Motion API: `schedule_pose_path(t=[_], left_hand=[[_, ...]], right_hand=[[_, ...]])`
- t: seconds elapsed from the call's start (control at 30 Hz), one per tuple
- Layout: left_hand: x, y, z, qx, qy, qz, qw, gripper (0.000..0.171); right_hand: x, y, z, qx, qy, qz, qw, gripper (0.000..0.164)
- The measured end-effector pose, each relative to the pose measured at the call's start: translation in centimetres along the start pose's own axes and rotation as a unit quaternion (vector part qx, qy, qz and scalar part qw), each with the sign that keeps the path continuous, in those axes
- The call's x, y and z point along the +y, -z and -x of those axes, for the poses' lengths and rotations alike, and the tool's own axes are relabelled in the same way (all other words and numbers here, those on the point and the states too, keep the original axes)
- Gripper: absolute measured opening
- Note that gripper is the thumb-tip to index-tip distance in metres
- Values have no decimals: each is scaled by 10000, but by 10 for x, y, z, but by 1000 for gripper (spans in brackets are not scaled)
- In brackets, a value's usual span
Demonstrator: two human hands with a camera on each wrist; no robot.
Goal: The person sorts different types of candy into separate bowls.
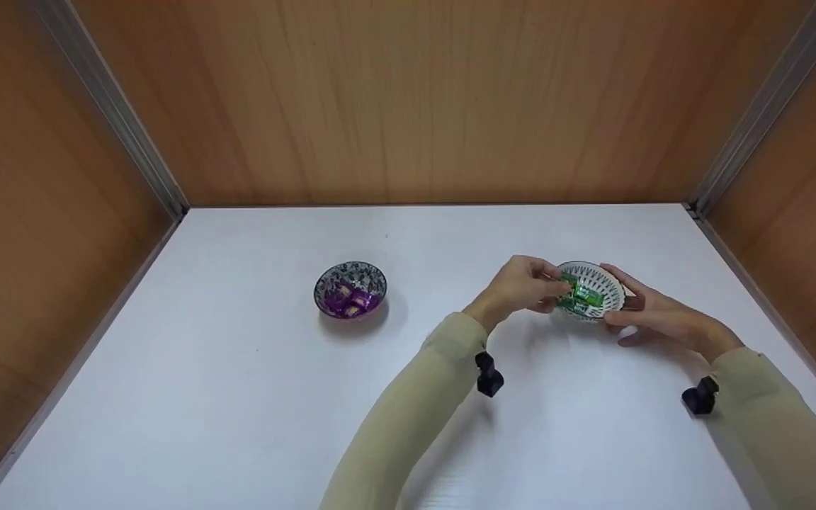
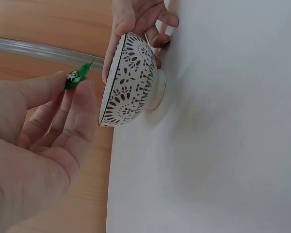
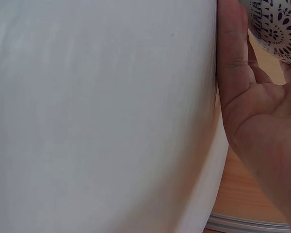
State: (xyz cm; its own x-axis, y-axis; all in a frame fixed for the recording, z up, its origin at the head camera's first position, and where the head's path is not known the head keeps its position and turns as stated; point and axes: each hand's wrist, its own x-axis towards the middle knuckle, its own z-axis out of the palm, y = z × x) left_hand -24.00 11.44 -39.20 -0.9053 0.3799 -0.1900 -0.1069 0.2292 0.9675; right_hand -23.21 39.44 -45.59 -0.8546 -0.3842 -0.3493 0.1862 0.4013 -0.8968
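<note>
A small green-wrapped candy [image 2: 77, 76] is pinched between the thumb and fingertips of my left hand [image 1: 523, 285], just beside the rim of a white bowl with dark patterns [image 1: 601, 273]. More green-wrapped candies [image 1: 587, 296] lie inside that bowl. From the right, my right hand [image 1: 663, 315] holds the bowl, thumb at the near rim and a finger along the far side. In the left wrist view, the bowl [image 2: 131, 85] stands on its foot on the table. Only part of the bowl [image 3: 279, 29] shows in the right wrist view.
Left of the hands, a dark-patterned bowl [image 1: 353, 272] holds several purple-wrapped candies [image 1: 351, 301]. Both bowls stand on a white table [image 1: 238, 397]. Wood-grain panels [image 1: 436, 106] enclose it at the back and sides, with metal strips at the corners.
</note>
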Motion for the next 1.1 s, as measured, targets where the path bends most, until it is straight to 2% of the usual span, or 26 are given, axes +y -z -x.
schedule_pose_path(t=[0.27, 0.57, 0.8, 1.03, 1.1], left_hand=[[5, -6, -9, 266, -115, -460, 9985, 8], [-5, -11, -17, 503, 54, -407, 9979, 8], [-7, -15, -21, 540, 88, -359, 9979, 7], [-7, -17, -21, 616, 178, -293, 9975, 32], [-6, -17, -20, 628, 210, -322, 9973, 33]], right_hand=[[-2, 1, 1, 5, -20, 99, 9999, 95], [3, -1, -1, 9, 24, -70, 10000, 96], [3, 0, 0, 20, 63, -89, 9999, 95], [3, 1, 2, 16, 67, -61, 10000, 95], [3, 1, 2, 22, 58, -76, 10000, 94]])
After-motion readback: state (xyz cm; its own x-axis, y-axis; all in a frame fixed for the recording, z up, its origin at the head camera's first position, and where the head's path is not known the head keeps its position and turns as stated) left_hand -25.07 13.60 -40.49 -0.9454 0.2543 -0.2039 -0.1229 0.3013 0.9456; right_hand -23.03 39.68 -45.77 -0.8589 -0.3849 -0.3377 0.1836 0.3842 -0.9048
